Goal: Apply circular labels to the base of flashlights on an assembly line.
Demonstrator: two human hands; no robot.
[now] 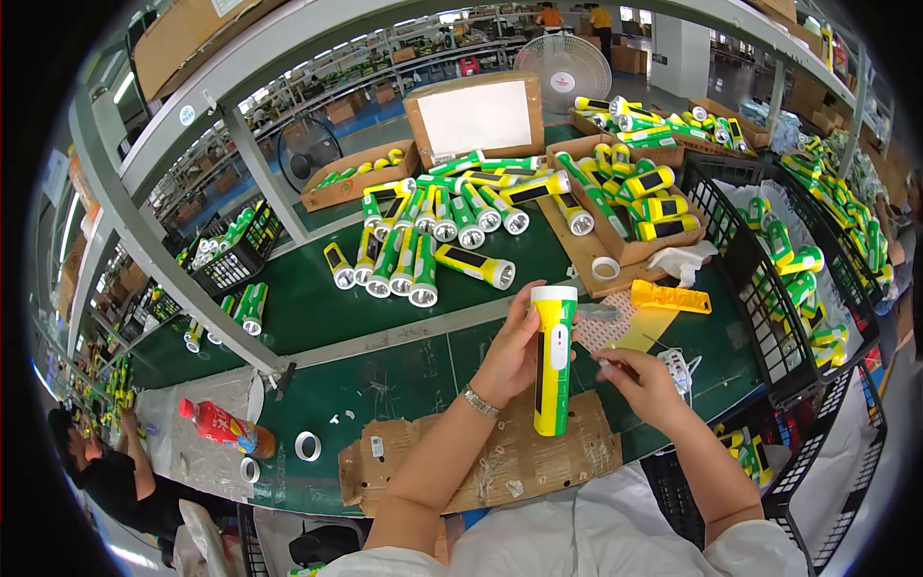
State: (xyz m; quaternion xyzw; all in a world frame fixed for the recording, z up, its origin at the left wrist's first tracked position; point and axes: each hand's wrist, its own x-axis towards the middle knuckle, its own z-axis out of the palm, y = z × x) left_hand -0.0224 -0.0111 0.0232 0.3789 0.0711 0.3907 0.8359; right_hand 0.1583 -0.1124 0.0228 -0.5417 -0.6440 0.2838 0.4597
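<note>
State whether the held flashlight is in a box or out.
Out: the left hand holds the flashlight above the bench, apart from the boxes.

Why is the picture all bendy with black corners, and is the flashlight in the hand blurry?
In the head view, the wide fisheye lens bends the grey shelf bar into a curve, with a round picture leaving black corners; in the same head view, the flashlight in the left hand looks sharp, while things far behind are too small to see clearly.
</note>
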